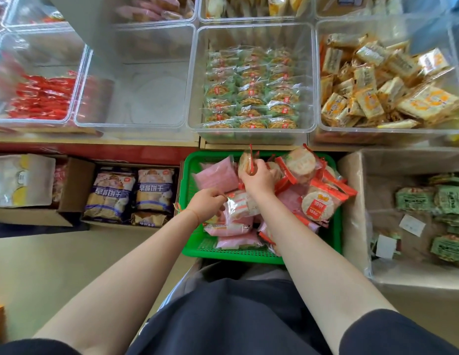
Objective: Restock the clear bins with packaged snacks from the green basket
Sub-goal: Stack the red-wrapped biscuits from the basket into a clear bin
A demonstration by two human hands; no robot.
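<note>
While both bare forearms reach forward from six o'clock, the green basket point(248, 254) sits at the frame's centre, heaped with pink snack packs point(215, 175) and orange-edged rice cracker packs point(318, 206). At the basket's nine o'clock side, the left hand point(206, 203) has its fingers point(219, 198) curled tight, pinching the edge of a clear, red-striped pack point(242, 204) that lies on the heap. Just beyond, toward twelve o'clock, the right hand point(257, 179) grasps a round cracker pack point(246, 163), fingers wrapped round it, lifting it clear of the pile near the basket's far rim. Farther off at twelve o'clock, a row of clear bins stands on a shelf: an empty bin point(136, 80) at eleven o'clock, a bin of green-wrapped cakes point(251, 98) straight ahead, a bin of yellow packets point(387, 93) at one o'clock, and a bin of red packets point(41, 96) at ten o'clock.
</note>
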